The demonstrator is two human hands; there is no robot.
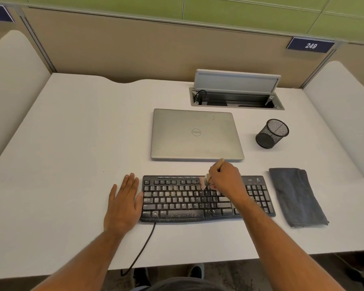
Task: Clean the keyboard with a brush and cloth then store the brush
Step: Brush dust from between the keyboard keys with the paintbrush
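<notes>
Right hand [225, 177] clenched around a small wooden-handled brush [206, 180], fingers wrapped on the handle so the wooden end pokes out toward the laptop and the pale bristles angle down onto the upper key rows. Held low and close to the ferrule, probably for control over short sweeps between the keys.

Left hand [124, 203] laid flat on the white counter [72, 164], fingers straight and released, thumb side touching the left edge of the black corded keyboard [183, 200]. Likely placed there as a stop, keeping the board from sliding under the brush strokes.

Keyboard lying square in front of the body, near the front edge of the counter, cable trailing off that edge. Pale crumbs and dust scattered over the letter keys and space bar, so brushing judged to be at an early stage, with most of the board not yet cleared.

Folded dark grey cloth [296, 196] parked just beside the keyboard's right end, untouched, within easy reach for the wipe to come. Black wire-mesh pen cup [272, 134] standing farther back on the right, seemingly the place for storing the brush afterwards. Closed silver laptop [195, 134] resting just behind the keyboard.
</notes>
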